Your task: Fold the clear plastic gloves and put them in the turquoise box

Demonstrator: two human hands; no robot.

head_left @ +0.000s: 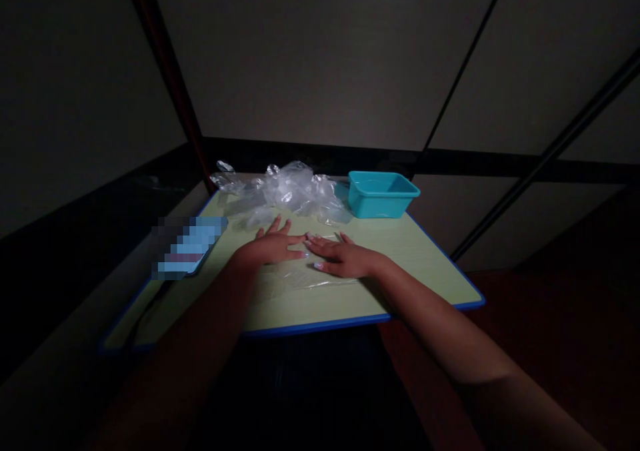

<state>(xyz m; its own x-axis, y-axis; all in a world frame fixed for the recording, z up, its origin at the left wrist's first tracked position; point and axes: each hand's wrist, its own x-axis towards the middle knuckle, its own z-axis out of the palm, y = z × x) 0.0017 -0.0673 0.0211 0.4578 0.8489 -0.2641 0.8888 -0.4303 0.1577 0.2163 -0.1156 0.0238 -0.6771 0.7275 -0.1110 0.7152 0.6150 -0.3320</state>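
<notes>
A clear plastic bag (310, 277) lies flat on the pale table, its outline faint against the surface. My left hand (275, 245) rests on its left part with the fingers spread. From the right, my right hand (343, 257) lies on the same plastic, fingers stretched out towards the left hand. The fingertips of both hands meet or nearly meet near the middle. Just beyond them is a heap of crumpled clear plastic bags (295, 191).
A turquoise plastic basket (383, 204) stands at the table's back right. A phone with a blurred screen (197, 241) sits at the left edge, a dark cable beside it. The table (425, 271) has a blue rim; dark wall panels rise behind it.
</notes>
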